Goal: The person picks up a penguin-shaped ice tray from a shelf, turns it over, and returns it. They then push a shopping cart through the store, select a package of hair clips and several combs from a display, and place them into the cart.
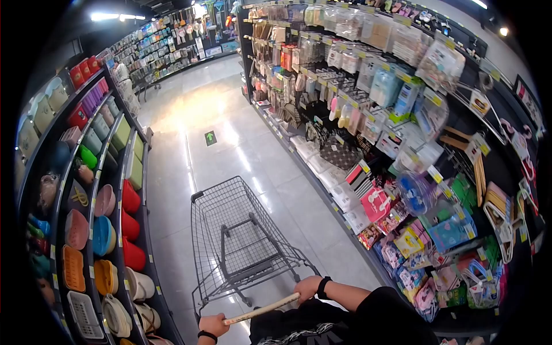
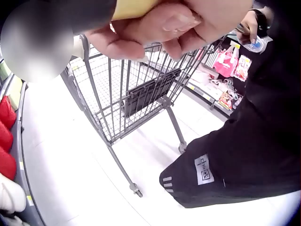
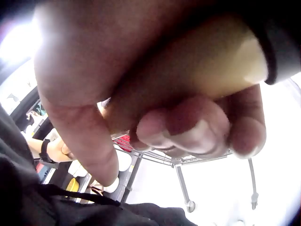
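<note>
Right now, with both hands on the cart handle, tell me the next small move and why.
Likely ease the cart straight ahead: the left hand and right hand both grip the handle, the floor ahead lies open, and shelves stand close on either side, so keep it centred.

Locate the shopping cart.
Head view, lower centre: the shopping cart stands between the bowl shelves and hanging-goods racks, its handle held by left hand and right hand.

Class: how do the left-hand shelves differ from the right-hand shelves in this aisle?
The left-hand shelves carry loose bowls, tubs and baskets; the right-hand shelves carry packeted goods, many hanging. Left-hand items are bulky, right-hand ones mostly small. Both line the same aisle.
</note>
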### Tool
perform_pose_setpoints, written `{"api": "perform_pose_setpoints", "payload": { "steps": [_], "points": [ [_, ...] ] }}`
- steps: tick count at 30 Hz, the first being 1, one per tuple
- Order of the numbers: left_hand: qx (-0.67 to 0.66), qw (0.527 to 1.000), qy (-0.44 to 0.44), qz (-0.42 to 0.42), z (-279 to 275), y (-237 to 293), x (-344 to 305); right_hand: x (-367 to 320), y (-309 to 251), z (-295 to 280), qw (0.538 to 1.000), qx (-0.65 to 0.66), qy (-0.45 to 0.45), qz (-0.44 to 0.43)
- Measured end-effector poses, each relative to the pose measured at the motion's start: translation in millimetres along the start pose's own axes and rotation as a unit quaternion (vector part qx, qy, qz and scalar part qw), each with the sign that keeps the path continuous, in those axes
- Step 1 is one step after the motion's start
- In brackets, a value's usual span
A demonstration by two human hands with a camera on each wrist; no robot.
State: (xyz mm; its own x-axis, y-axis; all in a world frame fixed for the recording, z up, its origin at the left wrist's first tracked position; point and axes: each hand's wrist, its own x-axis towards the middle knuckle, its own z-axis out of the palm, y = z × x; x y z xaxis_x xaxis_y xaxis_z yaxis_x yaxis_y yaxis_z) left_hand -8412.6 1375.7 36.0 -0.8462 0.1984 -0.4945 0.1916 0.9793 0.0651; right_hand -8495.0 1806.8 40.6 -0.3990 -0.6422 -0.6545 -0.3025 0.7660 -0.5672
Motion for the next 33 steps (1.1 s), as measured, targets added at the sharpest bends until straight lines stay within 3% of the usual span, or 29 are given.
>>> {"api": "perform_pose_setpoints", "payload": {
  "steps": [4, 9, 14, 17, 20, 23, 24, 27, 29, 31, 33],
  "points": [
    [0.004, 1.0, -0.007, 0.021, -41.2, -29.9, 65.3, 34.7, 12.8, -49.3, 0.999, 0.0, 0.036, -0.008],
    [0.012, 0.999, 0.009, 0.03, -105.1, -50.8, 161.4, 63.8, 32.7, -119.4, 0.983, -0.053, 0.153, 0.085],
    [0.011, 0.997, -0.01, 0.081, -169.2, -67.8, 258.4, 86.9, 53.5, -203.8, 0.964, -0.008, 0.239, 0.116],
    [0.031, 0.992, -0.029, 0.118, -208.5, -70.9, 323.4, 102.4, 76.0, -244.2, 0.911, -0.09, 0.392, 0.096],
    [0.026, 0.986, -0.035, 0.163, -250.6, -68.6, 389.8, 122.1, 97.3, -283.6, 0.874, -0.097, 0.447, 0.163],
    [0.02, 0.986, -0.039, 0.162, -288.1, -60.5, 459.8, 148.7, 122.5, -331.7, 0.806, -0.124, 0.54, 0.209],
    [0.014, 0.985, -0.051, 0.164, -295.3, -59.1, 482.3, 154.9, 122.6, -344.5, 0.791, -0.076, 0.564, 0.222],
    [-0.022, 0.982, -0.085, 0.167, -327.5, -50.4, 543.5, 175.3, 105.2, -388.5, 0.665, -0.046, 0.706, 0.239],
    [-0.086, 0.969, -0.114, 0.202, -349.0, -47.5, 585.7, 209.5, 106.2, -404.0, 0.555, 0.118, 0.78, 0.263],
    [-0.102, 0.957, -0.13, 0.237, -359.8, -43.0, 621.8, 256.6, 125.3, -412.5, 0.507, 0.168, 0.789, 0.303],
    [-0.14, 0.939, -0.14, 0.282, -374.9, -37.7, 647.1, 300.4, 137.5, -436.1, 0.434, 0.432, 0.756, 0.232]
  ]
}}
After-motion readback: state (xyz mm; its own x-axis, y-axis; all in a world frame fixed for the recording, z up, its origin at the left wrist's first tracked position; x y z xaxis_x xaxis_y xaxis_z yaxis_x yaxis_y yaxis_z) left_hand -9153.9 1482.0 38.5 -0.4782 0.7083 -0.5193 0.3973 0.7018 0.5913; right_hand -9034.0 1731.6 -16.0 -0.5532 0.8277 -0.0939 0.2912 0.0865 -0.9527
